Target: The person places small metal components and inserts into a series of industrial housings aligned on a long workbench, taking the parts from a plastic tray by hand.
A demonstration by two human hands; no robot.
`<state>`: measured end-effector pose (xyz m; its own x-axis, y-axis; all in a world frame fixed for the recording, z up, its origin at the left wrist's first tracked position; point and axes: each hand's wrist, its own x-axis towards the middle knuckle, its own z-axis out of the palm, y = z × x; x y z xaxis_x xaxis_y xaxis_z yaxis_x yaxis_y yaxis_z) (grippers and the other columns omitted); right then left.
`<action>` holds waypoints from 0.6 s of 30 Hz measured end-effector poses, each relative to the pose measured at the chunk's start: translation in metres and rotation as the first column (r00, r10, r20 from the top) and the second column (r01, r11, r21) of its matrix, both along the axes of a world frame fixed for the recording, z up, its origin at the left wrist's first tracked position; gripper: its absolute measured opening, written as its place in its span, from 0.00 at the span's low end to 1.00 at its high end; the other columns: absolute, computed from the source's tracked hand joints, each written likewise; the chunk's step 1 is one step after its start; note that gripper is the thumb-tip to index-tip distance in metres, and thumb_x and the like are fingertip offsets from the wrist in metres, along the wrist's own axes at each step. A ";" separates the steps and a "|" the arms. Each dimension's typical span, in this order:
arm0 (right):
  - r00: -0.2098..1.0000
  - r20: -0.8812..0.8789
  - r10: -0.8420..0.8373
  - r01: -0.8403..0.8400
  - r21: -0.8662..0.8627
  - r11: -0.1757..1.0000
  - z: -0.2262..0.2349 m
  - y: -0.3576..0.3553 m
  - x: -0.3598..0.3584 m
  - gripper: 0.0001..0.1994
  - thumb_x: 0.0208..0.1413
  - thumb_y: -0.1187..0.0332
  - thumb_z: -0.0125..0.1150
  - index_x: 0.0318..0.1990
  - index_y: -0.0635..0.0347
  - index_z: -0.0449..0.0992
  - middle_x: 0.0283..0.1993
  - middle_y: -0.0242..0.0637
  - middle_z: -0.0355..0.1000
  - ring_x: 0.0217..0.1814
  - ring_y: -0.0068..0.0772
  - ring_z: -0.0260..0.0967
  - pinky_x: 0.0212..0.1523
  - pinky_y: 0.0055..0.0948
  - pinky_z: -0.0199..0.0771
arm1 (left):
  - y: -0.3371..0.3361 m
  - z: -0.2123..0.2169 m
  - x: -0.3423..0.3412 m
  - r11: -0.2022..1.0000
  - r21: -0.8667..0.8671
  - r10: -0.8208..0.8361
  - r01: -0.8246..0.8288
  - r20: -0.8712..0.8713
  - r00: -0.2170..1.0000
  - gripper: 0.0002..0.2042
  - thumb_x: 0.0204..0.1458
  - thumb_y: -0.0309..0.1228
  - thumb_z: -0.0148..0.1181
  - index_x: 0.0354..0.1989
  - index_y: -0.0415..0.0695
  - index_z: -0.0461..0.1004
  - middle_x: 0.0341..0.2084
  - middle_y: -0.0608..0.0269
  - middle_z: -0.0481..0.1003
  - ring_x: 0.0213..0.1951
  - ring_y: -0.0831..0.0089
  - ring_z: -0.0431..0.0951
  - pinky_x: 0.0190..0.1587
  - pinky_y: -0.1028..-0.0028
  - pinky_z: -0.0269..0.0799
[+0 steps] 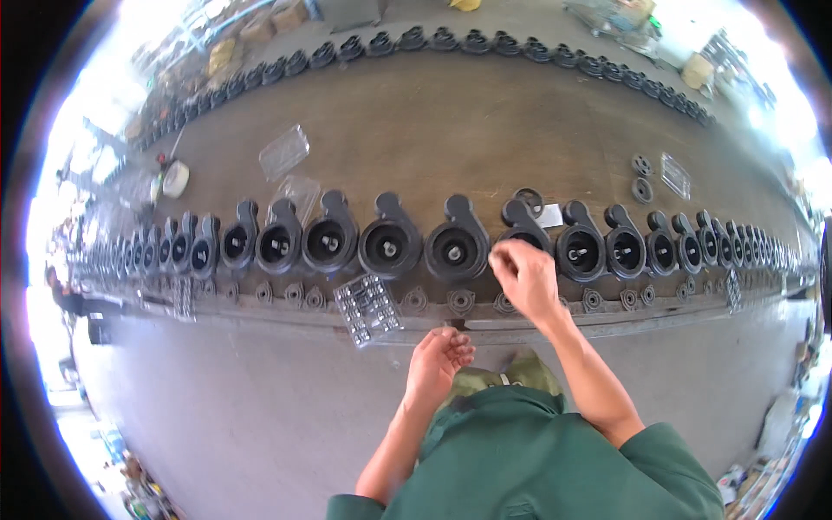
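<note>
A long row of round black housings, each with a spout-like neck, lies along the near side of the table. My right hand is closed, fingers pinched downward at the near rim of one housing and covering much of it. Whatever those fingers hold is hidden. To its left sits another housing with a small metal piece at its centre. My left hand hangs before the table edge, fingers curled inward; its contents cannot be made out. Close by, a clear plastic tray of small metal parts overlaps the edge.
Small flat dark covers line the table's near edge. Empty-looking clear trays lie farther back, with dark rings at the right. A white container stands at left. Another row of black housings runs along the far side.
</note>
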<state>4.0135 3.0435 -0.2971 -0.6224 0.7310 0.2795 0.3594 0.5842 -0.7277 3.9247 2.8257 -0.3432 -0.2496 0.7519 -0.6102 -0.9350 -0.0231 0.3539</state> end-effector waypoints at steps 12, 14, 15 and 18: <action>0.969 0.069 -0.236 0.245 -0.201 0.949 -0.073 -0.062 0.327 0.12 0.55 0.60 0.68 0.29 0.57 0.74 0.27 0.39 0.77 0.30 0.47 0.77 0.33 0.40 0.77 | 0.110 -0.064 0.171 0.951 -0.189 -0.256 0.244 -0.042 0.966 0.13 0.59 0.37 0.64 0.25 0.46 0.72 0.25 0.58 0.78 0.31 0.60 0.81 0.34 0.62 0.78; 0.922 0.151 -0.357 0.385 -0.260 0.886 -0.074 -0.060 0.409 0.14 0.54 0.58 0.70 0.30 0.57 0.75 0.28 0.38 0.78 0.31 0.44 0.78 0.34 0.40 0.77 | 0.144 -0.071 0.225 0.937 -0.144 -0.331 0.319 -0.073 0.941 0.15 0.60 0.37 0.64 0.23 0.46 0.70 0.24 0.58 0.78 0.31 0.59 0.81 0.34 0.61 0.79; 0.893 0.178 -0.414 0.449 -0.269 0.852 -0.080 -0.055 0.453 0.14 0.54 0.57 0.70 0.30 0.57 0.75 0.28 0.38 0.78 0.31 0.44 0.78 0.34 0.41 0.77 | 0.162 -0.076 0.253 0.936 -0.151 -0.333 0.317 -0.097 0.938 0.18 0.61 0.38 0.63 0.19 0.47 0.69 0.24 0.57 0.80 0.33 0.57 0.82 0.38 0.56 0.79; 0.783 0.314 -0.537 0.620 -0.323 0.715 -0.109 -0.053 0.588 0.16 0.52 0.56 0.71 0.34 0.58 0.77 0.31 0.40 0.80 0.34 0.44 0.79 0.37 0.41 0.78 | 0.203 -0.069 0.359 0.901 -0.195 -0.407 0.386 -0.076 0.910 0.15 0.61 0.38 0.62 0.24 0.45 0.73 0.27 0.55 0.80 0.33 0.57 0.82 0.39 0.59 0.81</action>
<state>4.6012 2.9909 -0.4056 -0.0485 0.9822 -0.1816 0.6809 -0.1006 -0.7254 4.2833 3.0290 -0.4126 -0.0269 0.6890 -0.7243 -0.8078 0.4118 0.4217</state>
